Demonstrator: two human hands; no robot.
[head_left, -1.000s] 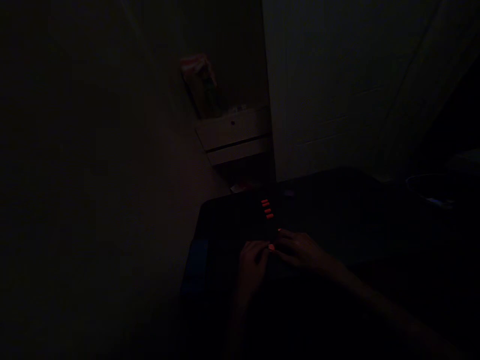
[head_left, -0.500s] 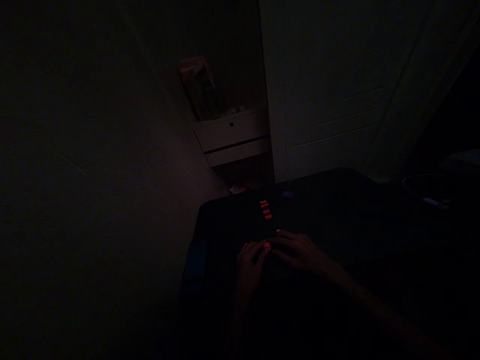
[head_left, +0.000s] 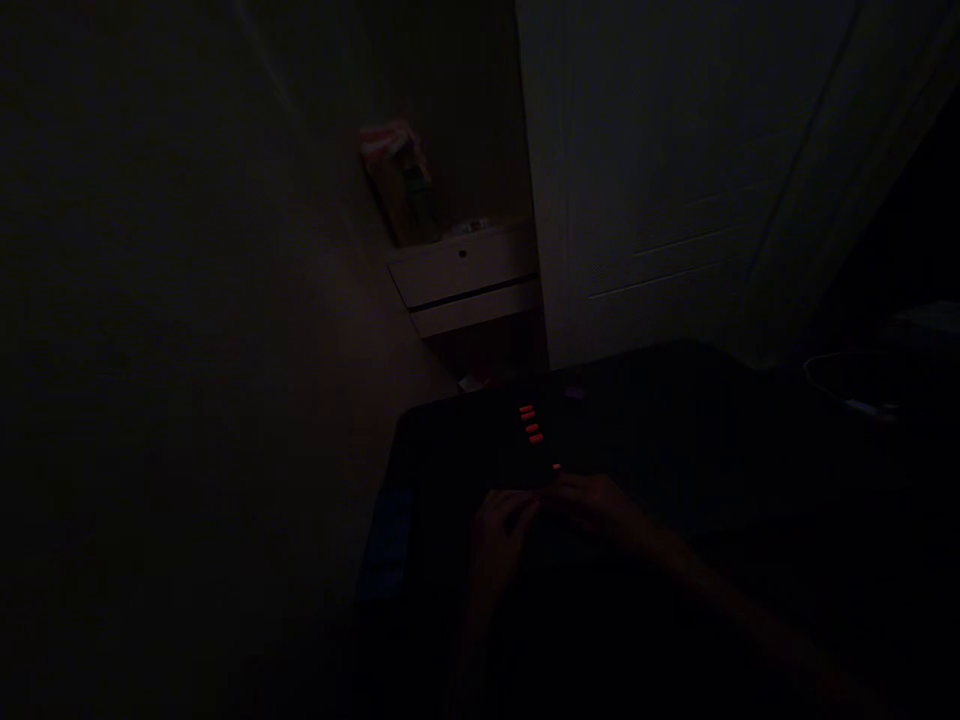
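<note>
The scene is very dark. My left hand (head_left: 501, 518) and my right hand (head_left: 592, 500) meet at their fingertips over the dark table (head_left: 637, 410). The left fingers are pinched together, with a small red piece mostly hidden at their tips. My right fingers close in against the same spot from the other side; what they grip, I cannot make out. Just beyond the right fingertips shows a small bright red piece (head_left: 556, 467). Farther back, several short red pieces (head_left: 532, 428) lie in a row, roughly parallel to each other.
At the table's left edge lies a dark blue flat object (head_left: 388, 540). A small purple item (head_left: 575, 393) sits near the back edge. A pale cable (head_left: 862, 405) is at the right. Behind stand a white drawer unit (head_left: 480, 265), a colourful bag (head_left: 401, 180) and a pale door (head_left: 645, 180).
The picture has become darker. The red piece between my fingertips, bright before, is now mostly hidden. My hands stay nearly in place, and the row of red pieces is unchanged.
</note>
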